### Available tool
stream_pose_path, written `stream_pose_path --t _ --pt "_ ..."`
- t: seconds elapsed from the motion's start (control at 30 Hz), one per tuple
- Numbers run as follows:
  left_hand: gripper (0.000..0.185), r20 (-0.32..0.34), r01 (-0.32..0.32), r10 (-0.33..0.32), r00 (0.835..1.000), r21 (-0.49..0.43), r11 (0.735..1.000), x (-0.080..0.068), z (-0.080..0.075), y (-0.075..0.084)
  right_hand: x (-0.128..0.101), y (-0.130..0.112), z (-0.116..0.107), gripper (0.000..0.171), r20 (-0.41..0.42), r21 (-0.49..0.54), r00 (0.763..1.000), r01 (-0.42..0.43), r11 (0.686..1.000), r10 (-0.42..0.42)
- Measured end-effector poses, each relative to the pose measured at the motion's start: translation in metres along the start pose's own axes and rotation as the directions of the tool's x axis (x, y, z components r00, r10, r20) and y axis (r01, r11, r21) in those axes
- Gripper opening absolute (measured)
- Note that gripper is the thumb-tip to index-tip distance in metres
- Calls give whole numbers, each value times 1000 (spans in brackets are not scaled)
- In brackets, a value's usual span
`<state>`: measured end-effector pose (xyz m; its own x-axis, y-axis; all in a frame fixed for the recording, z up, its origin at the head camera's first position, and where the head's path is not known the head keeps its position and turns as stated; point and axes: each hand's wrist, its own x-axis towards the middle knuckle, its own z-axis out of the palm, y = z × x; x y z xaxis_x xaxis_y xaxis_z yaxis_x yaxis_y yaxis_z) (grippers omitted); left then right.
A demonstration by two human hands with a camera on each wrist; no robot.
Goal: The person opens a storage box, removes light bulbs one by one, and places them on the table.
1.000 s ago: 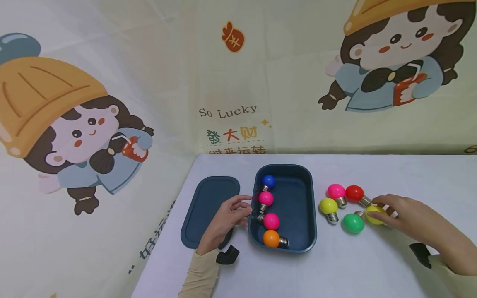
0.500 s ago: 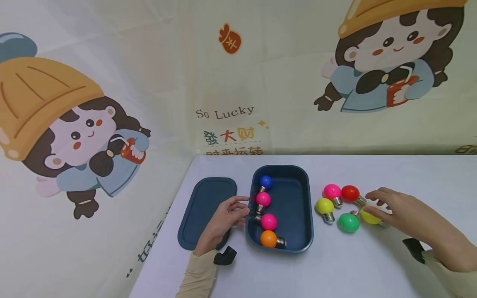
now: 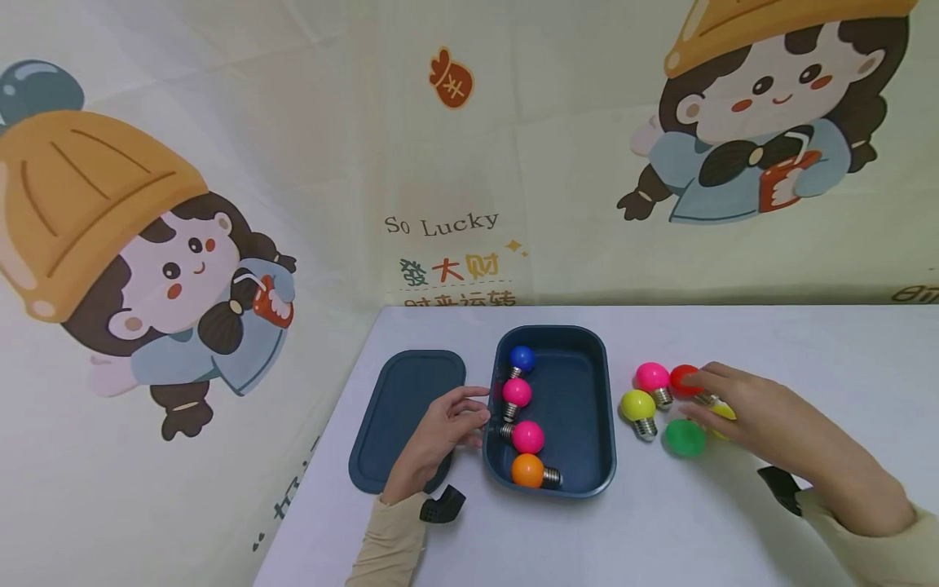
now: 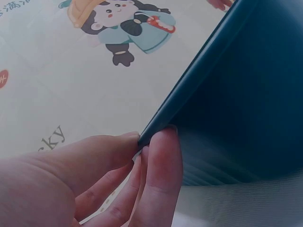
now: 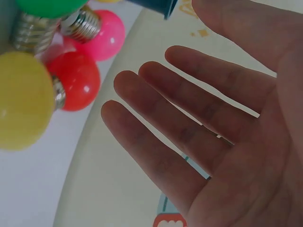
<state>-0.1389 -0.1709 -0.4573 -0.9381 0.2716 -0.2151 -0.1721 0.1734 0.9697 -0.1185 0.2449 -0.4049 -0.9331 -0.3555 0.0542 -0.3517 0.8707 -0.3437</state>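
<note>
Head view: the right hand (image 3: 770,417), fingers apart and holding nothing, has shifted toward the red bulb (image 3: 682,381) (seemingly within reach, unlifted); the left hand (image 3: 442,434) pinches the box (image 3: 575,412).

Head view bright, clear. Soft gray shadow on desk (image 3: 675,538) near right hand (image 5: 241,156). Wrist views dimmer, that hand dark. Tiny shiny spot on red bulb (image 5: 78,80).
</note>
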Motion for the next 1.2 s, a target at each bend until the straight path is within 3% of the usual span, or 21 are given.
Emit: stream_pose_path --t 0.27,0.57,0.87,1.2 --pt "43 1 7 -7 1000 3 1000 0 2 1 7 -19 -1 42 -41 -5 994 97 995 -97" --pt "45 1 16 -16 1000 0 1000 -1 0 1 15 -44 3 32 -99 -21 970 221 975 -222" --pt "46 -1 19 -19 1000 9 1000 -1 -1 0 27 -72 7 36 -75 15 964 258 966 -256" --pt "46 -4 11 -11 1000 10 1000 -2 0 2 39 -99 15 43 8 5 961 277 961 -277"
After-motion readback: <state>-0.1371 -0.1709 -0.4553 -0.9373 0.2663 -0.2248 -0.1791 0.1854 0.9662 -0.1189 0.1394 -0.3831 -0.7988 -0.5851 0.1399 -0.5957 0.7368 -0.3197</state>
